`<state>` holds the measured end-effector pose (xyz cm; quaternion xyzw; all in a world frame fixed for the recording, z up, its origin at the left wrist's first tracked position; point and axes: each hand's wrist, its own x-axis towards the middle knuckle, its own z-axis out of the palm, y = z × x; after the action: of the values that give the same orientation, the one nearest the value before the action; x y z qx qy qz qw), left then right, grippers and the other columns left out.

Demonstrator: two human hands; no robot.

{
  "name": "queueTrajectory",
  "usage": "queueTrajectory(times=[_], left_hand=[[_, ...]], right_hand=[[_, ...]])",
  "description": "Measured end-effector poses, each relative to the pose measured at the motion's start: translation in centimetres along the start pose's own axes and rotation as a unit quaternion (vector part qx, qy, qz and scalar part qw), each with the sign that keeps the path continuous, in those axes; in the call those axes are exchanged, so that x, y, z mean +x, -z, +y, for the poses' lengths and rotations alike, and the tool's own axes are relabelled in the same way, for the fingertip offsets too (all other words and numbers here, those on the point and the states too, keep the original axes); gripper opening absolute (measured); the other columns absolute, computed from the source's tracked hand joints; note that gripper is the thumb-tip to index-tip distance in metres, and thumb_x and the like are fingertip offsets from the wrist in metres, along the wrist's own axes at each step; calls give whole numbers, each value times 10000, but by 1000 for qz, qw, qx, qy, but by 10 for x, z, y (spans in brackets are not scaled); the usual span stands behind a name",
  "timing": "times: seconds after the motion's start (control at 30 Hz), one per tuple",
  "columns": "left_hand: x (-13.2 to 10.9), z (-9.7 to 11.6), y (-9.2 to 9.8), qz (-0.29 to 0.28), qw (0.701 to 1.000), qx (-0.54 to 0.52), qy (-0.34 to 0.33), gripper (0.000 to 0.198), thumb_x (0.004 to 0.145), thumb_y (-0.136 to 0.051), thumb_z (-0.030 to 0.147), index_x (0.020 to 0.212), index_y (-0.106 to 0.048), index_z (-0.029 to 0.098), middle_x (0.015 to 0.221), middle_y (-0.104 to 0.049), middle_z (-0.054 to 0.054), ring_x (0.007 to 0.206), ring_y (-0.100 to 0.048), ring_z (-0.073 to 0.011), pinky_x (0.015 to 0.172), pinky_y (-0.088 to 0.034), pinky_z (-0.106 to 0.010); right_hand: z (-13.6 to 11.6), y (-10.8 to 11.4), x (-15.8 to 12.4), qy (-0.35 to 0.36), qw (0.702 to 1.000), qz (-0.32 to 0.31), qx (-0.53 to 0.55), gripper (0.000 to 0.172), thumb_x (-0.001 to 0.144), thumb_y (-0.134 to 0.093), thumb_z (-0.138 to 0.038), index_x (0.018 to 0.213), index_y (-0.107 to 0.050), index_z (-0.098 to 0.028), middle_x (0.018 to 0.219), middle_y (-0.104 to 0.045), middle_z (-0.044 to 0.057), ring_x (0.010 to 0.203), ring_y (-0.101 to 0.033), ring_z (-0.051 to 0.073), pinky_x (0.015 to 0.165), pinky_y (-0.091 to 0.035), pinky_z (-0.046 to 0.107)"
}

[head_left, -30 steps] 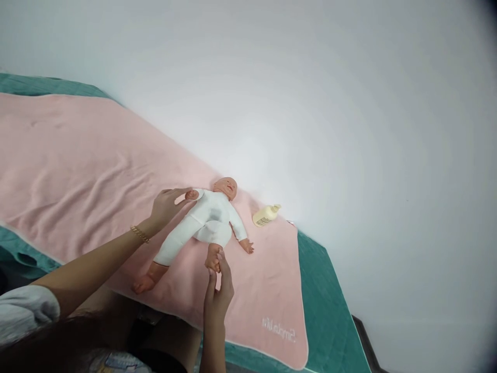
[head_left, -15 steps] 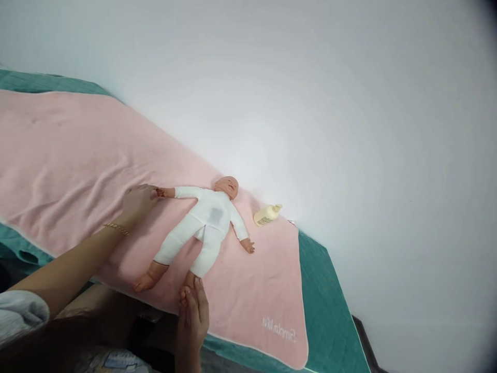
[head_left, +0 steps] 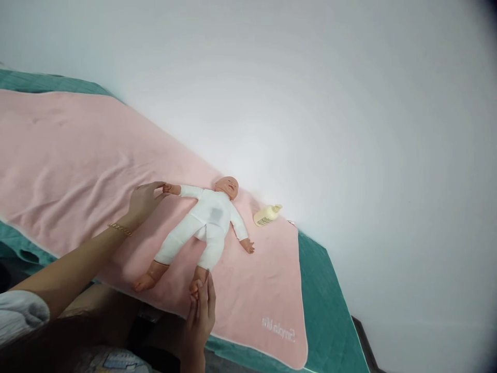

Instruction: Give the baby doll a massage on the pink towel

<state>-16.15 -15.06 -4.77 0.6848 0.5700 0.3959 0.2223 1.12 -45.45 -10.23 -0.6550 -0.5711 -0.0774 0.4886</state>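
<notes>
A baby doll [head_left: 213, 210] in a white cloth body lies face up on a pink blanket [head_left: 256, 290]. Its head points toward the wall, its feet toward me. My left hand [head_left: 146, 201], a gold bracelet on the wrist, is closed on the doll's hand [head_left: 167, 188] at the end of the outstretched arm. Closer to me, my right hand [head_left: 202, 311] grips one foot of the doll [head_left: 196, 284], fingers along its side. The other foot [head_left: 145, 281] and the other arm rest free on the blanket.
A cream pump bottle [head_left: 267, 215] lies tilted on the blanket beside the doll's head. Green padded cover [head_left: 330, 300] shows beneath the blanket's edges. A white wall [head_left: 349, 129] borders the far side.
My left hand has shifted slightly right, bringing the doll's hand closer to its body. My right hand has moved up and right, pushing the held foot and leg toward the doll's torso.
</notes>
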Motion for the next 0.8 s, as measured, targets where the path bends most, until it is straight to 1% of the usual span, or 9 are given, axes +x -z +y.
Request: queueTrajectory(times=[0.07, 0.13, 0.23, 0.3, 0.37, 0.43, 0.57, 0.7, 0.8], left_hand=[[0, 11, -5, 24, 1000, 5, -9, 341, 916, -584, 333, 1197, -661, 158, 1188, -699, -78, 1081, -626, -280, 1002, -437, -394], [1, 23, -11, 42, 999, -1, -33, 308, 924, -584, 333, 1183, -672, 192, 1233, -684, -59, 1133, -615, -269, 1054, -402, -383], [-2, 39, -23, 57, 993, -31, -95, 330, 900, -625, 350, 1189, -674, 199, 1180, -708, -70, 1096, -639, -273, 1048, -410, -391], [-6, 48, -31, 53, 989, -49, -128, 366, 879, -651, 349, 1212, -667, 199, 1129, -726, -69, 1054, -658, -269, 1030, -430, -394], [-11, 56, -38, 29, 987, -56, -148, 373, 858, -667, 352, 1208, -668, 222, 1106, -735, -46, 1042, -667, -254, 1031, -440, -381], [-14, 60, -46, -9, 983, -64, -172, 367, 842, -667, 352, 1191, -670, 237, 1128, -729, -34, 1049, -672, -241, 1040, -443, -373], [-17, 60, -58, -77, 973, -65, -207, 327, 821, -656, 342, 1132, -677, 245, 1163, -719, -28, 1043, -683, -230, 1043, -446, -365], [-16, 55, -64, -105, 964, -58, -235, 293, 827, -630, 327, 1107, -676, 252, 1146, -726, -11, 1037, -687, -219, 1046, -441, -359], [-16, 54, -64, -111, 964, -53, -235, 304, 828, -623, 343, 1116, -672, 258, 1146, -725, -9, 1035, -686, -219, 1050, -438, -361]], right_hand=[[3, 1, 11, 9, 1000, 10, -5, 410, 989, -501, -188, 1381, -579, -281, 1446, -542, 95, 1265, -600, 227, 924, -609, 338], [3, 3, 26, 22, 999, 14, -20, 392, 989, -500, -190, 1366, -592, -248, 1433, -551, 114, 1270, -597, 230, 926, -605, 333], [1, 5, 52, 30, 998, 35, -40, 376, 988, -490, -167, 1342, -608, -211, 1409, -570, 128, 1264, -601, 225, 930, -600, 332], [1, 3, 70, 30, 998, 44, -46, 378, 984, -498, -159, 1343, -604, -211, 1406, -574, 123, 1266, -599, 213, 945, -590, 327], [2, -1, 84, 35, 997, 50, -43, 378, 984, -504, -164, 1345, -601, -214, 1399, -583, 117, 1261, -602, 201, 957, -581, 319], [4, -7, 95, 36, 998, 53, -28, 370, 990, -493, -176, 1341, -605, -209, 1379, -601, 114, 1254, -606, 193, 964, -574, 311], [10, -20, 105, 23, 999, 43, -1, 358, 1004, -463, -197, 1324, -622, -180, 1360, -616, 119, 1250, -607, 192, 982, -558, 308], [15, -27, 105, 9, 999, 33, 8, 344, 1004, -464, -218, 1288, -650, -161, 1361, -614, 129, 1252, -607, 196, 987, -551, 305], [17, -29, 104, -5, 1000, 26, 11, 346, 1004, -465, -234, 1283, -653, -154, 1366, -610, 132, 1259, -601, 201, 992, -548, 311]])
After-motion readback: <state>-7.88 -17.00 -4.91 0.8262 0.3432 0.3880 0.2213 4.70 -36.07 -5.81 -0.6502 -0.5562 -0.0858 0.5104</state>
